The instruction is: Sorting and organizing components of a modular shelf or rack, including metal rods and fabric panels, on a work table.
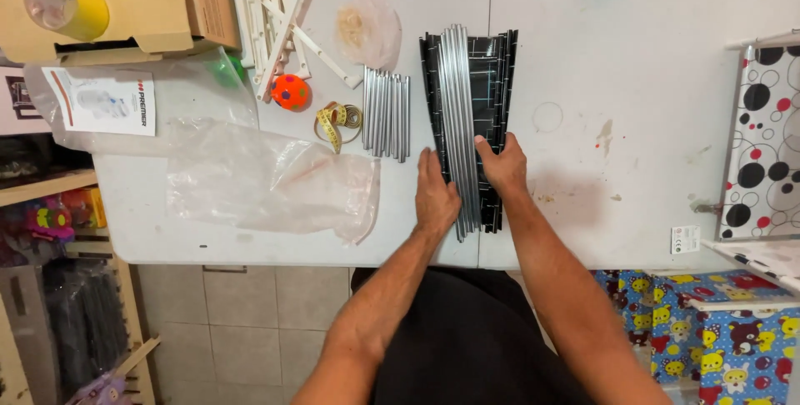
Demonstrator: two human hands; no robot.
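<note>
White tabletop (633, 122), a bit stained, fills most of my view, with tiled floor showing below its near edge. Near the middle of it lies a bundle of long silver rods (458, 113) resting on a stack of black panels (493, 72), the whole pile fanning wider toward the far end. My left hand (435, 195) lies flat against the left side of the pile at its near end, fingers straight and together, touching the rods. My right hand (502, 163) rests on top of the black panels just right of the rods, fingers spread a little and thumb angled toward the rods, pressing down rather than pinching anything.

Just left of the pile sits a shorter set of silver rods (386, 113), laid side by side. Beside those is a coiled yellow measuring tape (337, 124), and past it an orange ball with coloured spots (290, 92) against a heap of white plastic pieces (279, 13). A crumpled clear plastic bag (267, 176) covers the left part of the table, with a printed leaflet (104, 101) and a cardboard box (133, 1) behind it. At the right edge stands a white panel with black and red circles (762, 147).
</note>
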